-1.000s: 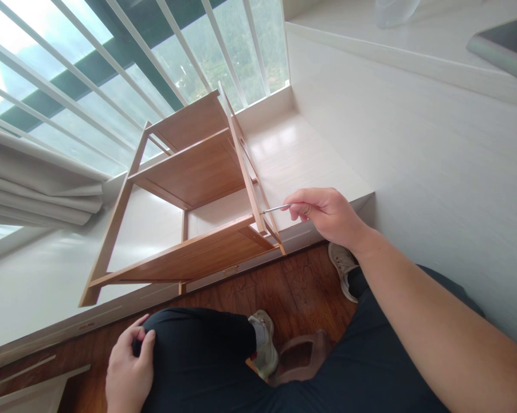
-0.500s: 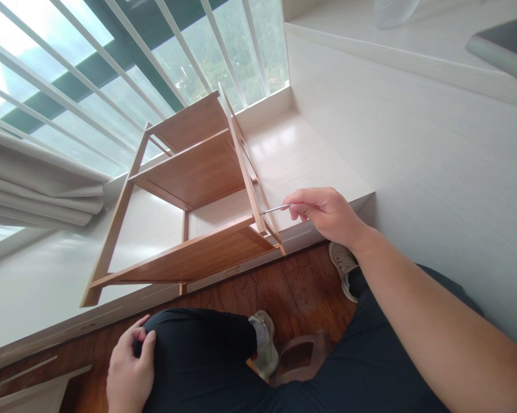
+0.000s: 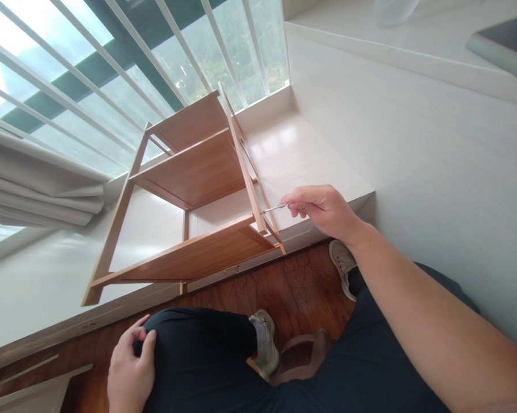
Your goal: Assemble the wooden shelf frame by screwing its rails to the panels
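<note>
Thin metal tool (image 3: pixel 274 208) meets the wooden shelf rack's (image 3: pixel 190 189) side frame.

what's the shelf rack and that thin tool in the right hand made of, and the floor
The shelf rack looks like wood or bamboo with a smooth tan finish; faint grain shows on the boards. The thin tool pinched in the right hand seems bare metal, silvery and glinting. The floor looks like dark reddish wood or a wood-look laminate, with swirling grain and a slight sheen.

Bright daylight from window (image 3: pixel 112 74); edges warped.
</note>
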Demonstrator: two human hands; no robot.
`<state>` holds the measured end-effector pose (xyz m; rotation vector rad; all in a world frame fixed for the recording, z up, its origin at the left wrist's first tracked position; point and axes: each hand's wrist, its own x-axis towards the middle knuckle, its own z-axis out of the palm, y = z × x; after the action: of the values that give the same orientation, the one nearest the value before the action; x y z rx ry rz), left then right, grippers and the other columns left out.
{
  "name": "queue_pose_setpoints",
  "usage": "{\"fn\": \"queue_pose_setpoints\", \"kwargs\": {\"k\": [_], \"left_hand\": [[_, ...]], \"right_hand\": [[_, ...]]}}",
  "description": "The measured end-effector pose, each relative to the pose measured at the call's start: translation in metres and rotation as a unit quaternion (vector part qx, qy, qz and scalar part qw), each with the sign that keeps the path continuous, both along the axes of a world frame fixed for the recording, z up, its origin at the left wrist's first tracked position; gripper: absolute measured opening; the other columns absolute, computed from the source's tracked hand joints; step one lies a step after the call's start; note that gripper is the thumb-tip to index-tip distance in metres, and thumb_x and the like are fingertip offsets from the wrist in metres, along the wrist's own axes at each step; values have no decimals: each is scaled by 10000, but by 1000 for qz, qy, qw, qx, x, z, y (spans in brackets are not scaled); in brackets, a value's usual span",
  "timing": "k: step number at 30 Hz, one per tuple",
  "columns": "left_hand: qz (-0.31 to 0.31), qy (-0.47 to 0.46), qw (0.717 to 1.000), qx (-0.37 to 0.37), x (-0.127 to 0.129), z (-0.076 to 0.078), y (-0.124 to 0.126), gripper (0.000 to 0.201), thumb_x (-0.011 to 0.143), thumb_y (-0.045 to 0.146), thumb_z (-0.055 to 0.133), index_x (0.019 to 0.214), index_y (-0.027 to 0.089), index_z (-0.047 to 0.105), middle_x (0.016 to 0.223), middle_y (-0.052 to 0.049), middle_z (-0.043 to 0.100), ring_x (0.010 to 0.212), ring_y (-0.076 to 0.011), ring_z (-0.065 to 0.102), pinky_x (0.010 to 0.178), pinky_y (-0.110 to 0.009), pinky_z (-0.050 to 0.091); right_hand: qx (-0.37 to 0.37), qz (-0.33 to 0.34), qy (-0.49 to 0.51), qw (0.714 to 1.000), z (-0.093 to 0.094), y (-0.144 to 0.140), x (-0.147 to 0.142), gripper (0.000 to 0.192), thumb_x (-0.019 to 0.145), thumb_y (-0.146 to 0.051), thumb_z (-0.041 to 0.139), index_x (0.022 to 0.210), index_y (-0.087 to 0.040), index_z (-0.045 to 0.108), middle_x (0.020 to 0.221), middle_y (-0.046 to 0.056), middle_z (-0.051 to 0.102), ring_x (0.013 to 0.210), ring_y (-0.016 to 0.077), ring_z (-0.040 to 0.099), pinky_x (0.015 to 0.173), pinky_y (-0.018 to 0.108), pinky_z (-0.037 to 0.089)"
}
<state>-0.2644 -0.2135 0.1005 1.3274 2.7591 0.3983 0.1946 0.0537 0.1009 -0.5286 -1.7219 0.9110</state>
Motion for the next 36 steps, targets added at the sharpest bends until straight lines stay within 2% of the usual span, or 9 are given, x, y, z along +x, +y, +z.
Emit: {"fn": "queue_pose_setpoints", "kwargs": {"k": [8, 14, 18, 23, 29, 32, 36], "left_hand": [[10, -4, 1000, -4, 2, 0, -1, 355, 897, 611, 463, 825, 264, 449, 1417, -75, 701, 1215, -354, 657, 985, -482, 477], [3, -4, 1000, 3, 2, 0, -1, 348, 899, 600, 466, 820, 262, 445, 1395, -63, 713, 1211, -336, 658, 986, -457, 474], [-1, -7, 1000, 3, 1, 0, -1, 357, 912, 609, 466, 824, 262, 451, 1412, -70, 704, 1209, -339, 656, 984, -458, 472], [0, -4, 1000, 0, 0, -1, -1, 348, 916, 601, 464, 829, 264, 451, 1406, -63, 707, 1200, -333, 661, 979, -451, 477], [-3, -1, 1000, 5, 1, -1, -2, 343, 910, 596, 471, 825, 265, 443, 1397, -58, 711, 1192, -324, 663, 1013, -451, 477], [-3, -1, 1000, 4, 1, -1, -1, 348, 912, 601, 467, 826, 265, 443, 1405, -63, 708, 1191, -327, 663, 1007, -455, 475], [-5, -3, 1000, 9, 1, -1, -1, 348, 905, 599, 473, 817, 264, 439, 1394, -77, 713, 1188, -334, 662, 997, -458, 472]], "right_hand": [[55, -26, -23, 998, -2, 1, 0, 294, 1092, -237, 515, 1075, -220, 809, 760, -3, 696, 682, 121, 646, 678, 258, 541], [127, -70, -36, 989, 4, -1, 2, 327, 1109, -235, 490, 1117, -262, 816, 879, 27, 754, 772, 143, 692, 752, 280, 555], [114, -89, -61, 988, 4, -1, 3, 354, 1121, -329, 479, 1130, -281, 830, 902, 58, 763, 830, 181, 711, 775, 315, 559], [109, -97, -90, 985, 0, -1, 3, 379, 1131, -360, 455, 1180, -281, 822, 901, 61, 766, 820, 178, 694, 773, 324, 545], [106, -77, -58, 990, 3, -3, 0, 327, 1116, -350, 496, 1123, -258, 810, 889, 52, 771, 821, 180, 705, 793, 324, 553], [63, -61, -38, 995, 6, -4, -3, 273, 1078, -386, 588, 1013, -220, 796, 853, 42, 755, 752, 163, 674, 756, 308, 539], [-106, 10, -15, 994, 11, -8, -6, 345, 1028, -480, 665, 883, -177, 747, 709, 19, 686, 618, 134, 581, 603, 272, 474]]}}
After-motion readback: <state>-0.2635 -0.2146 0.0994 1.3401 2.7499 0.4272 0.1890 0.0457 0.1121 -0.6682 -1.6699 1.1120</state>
